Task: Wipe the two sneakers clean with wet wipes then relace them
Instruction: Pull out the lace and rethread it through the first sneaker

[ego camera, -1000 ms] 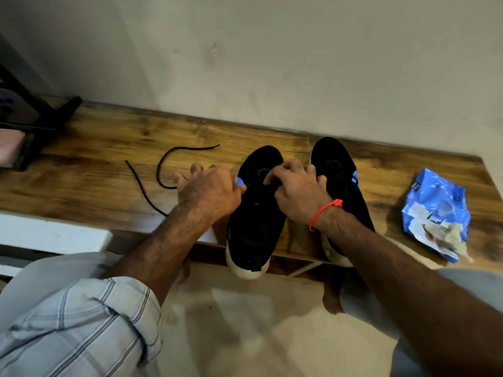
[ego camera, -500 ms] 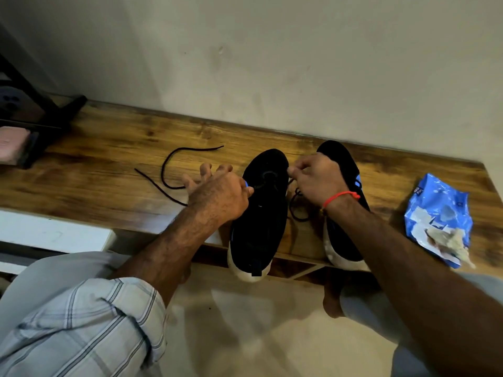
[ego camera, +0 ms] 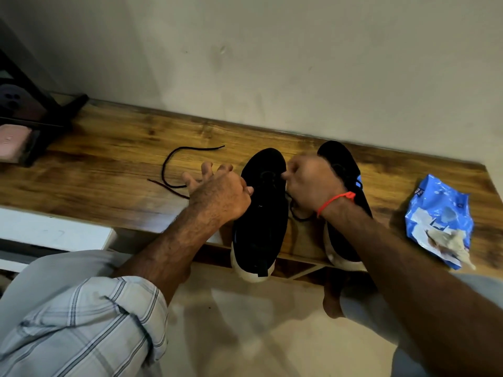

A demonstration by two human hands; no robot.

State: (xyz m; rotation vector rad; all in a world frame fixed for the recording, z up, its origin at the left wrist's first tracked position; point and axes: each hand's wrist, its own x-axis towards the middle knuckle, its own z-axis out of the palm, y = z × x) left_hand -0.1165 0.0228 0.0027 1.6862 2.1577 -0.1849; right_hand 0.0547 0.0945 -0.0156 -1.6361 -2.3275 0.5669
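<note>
Two black sneakers with white soles stand side by side on the wooden bench (ego camera: pixel 114 170), heels over its front edge. My left hand (ego camera: pixel 220 194) rests against the left sneaker (ego camera: pixel 258 219), thumb and forefinger pinched at its side, other fingers spread. My right hand (ego camera: pixel 313 183), with a red thread on the wrist, pinches a black lace (ego camera: pixel 296 213) that loops down between the shoes. It partly hides the right sneaker (ego camera: pixel 345 170). A second, loose black lace (ego camera: pixel 174 164) lies on the bench to the left.
A blue wet-wipe pack (ego camera: pixel 438 213) with a used crumpled wipe (ego camera: pixel 449 240) on it lies at the bench's right end. A black stand (ego camera: pixel 35 123) sits at the far left. A wall runs directly behind the bench; pale floor lies below.
My right hand has lifted off the left sneaker's top and moved right, drawing a lace out into a loop between the shoes. The left hand has stayed at the sneaker's side.
</note>
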